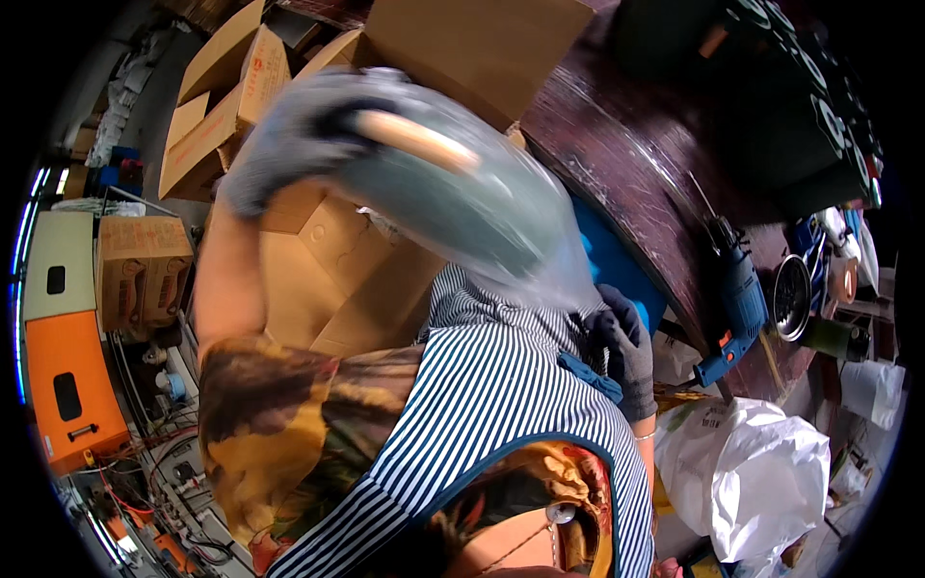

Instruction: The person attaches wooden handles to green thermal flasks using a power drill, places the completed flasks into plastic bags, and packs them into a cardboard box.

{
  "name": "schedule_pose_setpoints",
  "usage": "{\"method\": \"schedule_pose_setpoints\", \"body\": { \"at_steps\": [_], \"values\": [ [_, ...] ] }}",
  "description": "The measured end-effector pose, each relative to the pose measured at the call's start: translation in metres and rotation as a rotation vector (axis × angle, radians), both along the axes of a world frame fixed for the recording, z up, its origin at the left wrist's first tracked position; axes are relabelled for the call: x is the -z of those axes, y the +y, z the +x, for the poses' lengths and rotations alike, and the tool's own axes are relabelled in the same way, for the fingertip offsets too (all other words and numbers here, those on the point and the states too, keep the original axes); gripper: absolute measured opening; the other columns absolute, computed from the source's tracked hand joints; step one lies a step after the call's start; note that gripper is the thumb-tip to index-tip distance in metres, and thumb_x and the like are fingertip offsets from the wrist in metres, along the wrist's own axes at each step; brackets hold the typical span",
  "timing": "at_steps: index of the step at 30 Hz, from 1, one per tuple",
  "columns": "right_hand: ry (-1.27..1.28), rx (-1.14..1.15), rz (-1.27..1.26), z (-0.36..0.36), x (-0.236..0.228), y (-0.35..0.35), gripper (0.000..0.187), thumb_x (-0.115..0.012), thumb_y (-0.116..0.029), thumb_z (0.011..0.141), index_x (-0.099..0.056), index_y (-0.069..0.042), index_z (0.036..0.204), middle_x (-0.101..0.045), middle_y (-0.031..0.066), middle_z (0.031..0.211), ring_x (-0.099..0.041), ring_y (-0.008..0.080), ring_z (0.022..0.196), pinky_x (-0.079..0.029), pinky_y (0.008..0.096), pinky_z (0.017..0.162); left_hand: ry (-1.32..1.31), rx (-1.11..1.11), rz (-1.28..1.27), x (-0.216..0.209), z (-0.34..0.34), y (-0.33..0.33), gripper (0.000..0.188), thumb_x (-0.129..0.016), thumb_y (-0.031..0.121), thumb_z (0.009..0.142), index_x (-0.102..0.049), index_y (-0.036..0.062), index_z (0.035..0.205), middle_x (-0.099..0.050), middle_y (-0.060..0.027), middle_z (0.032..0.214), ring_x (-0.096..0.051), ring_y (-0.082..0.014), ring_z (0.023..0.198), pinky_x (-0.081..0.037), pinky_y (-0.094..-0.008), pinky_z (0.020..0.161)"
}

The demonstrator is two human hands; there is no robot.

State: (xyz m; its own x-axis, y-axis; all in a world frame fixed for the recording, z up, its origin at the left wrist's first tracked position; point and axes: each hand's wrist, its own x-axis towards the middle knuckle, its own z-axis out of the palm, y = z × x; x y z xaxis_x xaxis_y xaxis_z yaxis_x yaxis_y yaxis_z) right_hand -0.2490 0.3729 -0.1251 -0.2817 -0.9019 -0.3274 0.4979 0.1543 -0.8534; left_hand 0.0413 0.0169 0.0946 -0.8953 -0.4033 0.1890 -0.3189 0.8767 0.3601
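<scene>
My left hand (313, 135), in a grey knit glove with dark fingers, is closed round a light wooden handle (419, 141). The handle belongs to a dark green, rounded vessel (453, 217) inside a clear plastic bag (564, 260). All of it is smeared by motion and hangs tilted in front of my striped apron (491, 385). My right hand (621, 337), gloved alike, is curled at the lower right end of the bag, against the plastic; its fingertips are partly hidden. Below the vessel stands an open cardboard box (337, 279) with brown flaps inside.
Several dark green vessels (800, 144) crowd the far right of the dark red table (617, 125). A blue power drill (737, 299) lies at its edge, near a round metal-rimmed dish (792, 297). White sacks (752, 472) sit lower right; cartons (145, 270) and an orange machine (72, 385) stand left.
</scene>
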Motion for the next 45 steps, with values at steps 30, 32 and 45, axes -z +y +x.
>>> {"method": "schedule_pose_setpoints", "body": {
  "at_steps": [30,32,45],
  "values": [
    [0.759,0.114,0.218,-0.017,-0.014,0.007,0.035,-0.059,-0.007,0.099,-0.058,0.003,0.133,-0.069,0.0107,0.121,-0.065,0.0148,0.109,-0.050,0.0283,0.096,0.489,0.238,-0.389,0.015,-0.253,-0.079,0.054,-0.074,0.032,0.087,-0.061,0.0157,0.136,-0.064,-0.0119,0.131,-0.060,-0.0323,0.120,-0.048,-0.0420,0.102],
    [0.826,0.111,0.220,-0.023,-0.023,0.015,0.038,-0.062,-0.009,0.098,-0.059,0.001,0.134,-0.069,0.0128,0.124,-0.067,0.0175,0.111,-0.050,0.0298,0.097,0.590,0.074,-0.700,0.005,-0.356,-0.077,0.063,-0.078,0.032,0.085,-0.056,0.0072,0.140,-0.062,-0.0167,0.134,-0.059,-0.0347,0.122,-0.046,-0.0446,0.105],
    [1.678,0.679,0.740,-0.088,-0.028,0.115,0.068,-0.072,-0.029,0.087,-0.047,-0.003,0.145,-0.054,0.0207,0.139,-0.051,0.0419,0.124,-0.038,0.0525,0.106,0.921,0.031,0.286,0.037,-0.247,0.065,0.090,-0.086,0.015,0.079,-0.036,0.0052,0.152,-0.050,-0.0126,0.147,-0.052,-0.0252,0.132,-0.044,-0.0412,0.113]
  ]
}}
